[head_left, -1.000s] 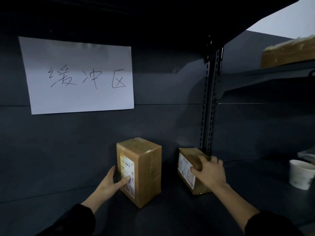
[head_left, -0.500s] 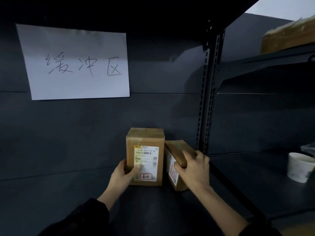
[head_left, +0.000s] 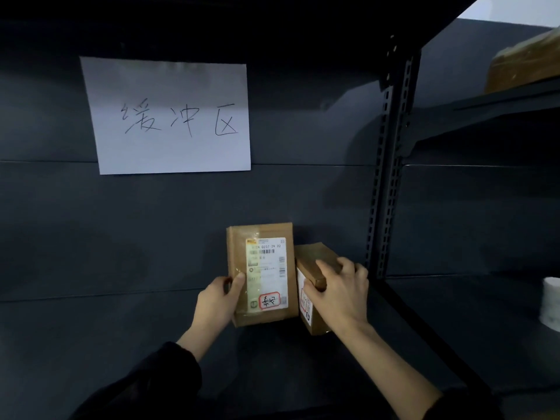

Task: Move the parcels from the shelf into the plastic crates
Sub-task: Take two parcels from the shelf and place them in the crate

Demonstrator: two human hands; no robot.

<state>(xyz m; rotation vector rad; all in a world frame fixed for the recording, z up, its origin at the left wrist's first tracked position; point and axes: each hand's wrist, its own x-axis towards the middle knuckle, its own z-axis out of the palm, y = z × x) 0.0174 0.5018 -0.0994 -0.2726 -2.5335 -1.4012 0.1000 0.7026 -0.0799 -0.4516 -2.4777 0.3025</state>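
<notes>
Left hand point(head_left: 216, 301) grips the tall parcel's point(head_left: 263, 274) left edge, thumb on the label. Touching it, the small parcel point(head_left: 315, 259) sits under the right hand point(head_left: 339, 289), fingers curled over its top. Pick-up step on the shelf point(head_left: 121, 344). Next: lift both clear and find the crates, unseen here.

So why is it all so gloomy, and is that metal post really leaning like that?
Head view: dim overall, the shelf underside nearly black; the paper sign stands out bright and sharp; tape on the taller parcel catches a faint sheen; the upright post looks tilted and slightly bowed, likely from the wide-angle lens.
</notes>
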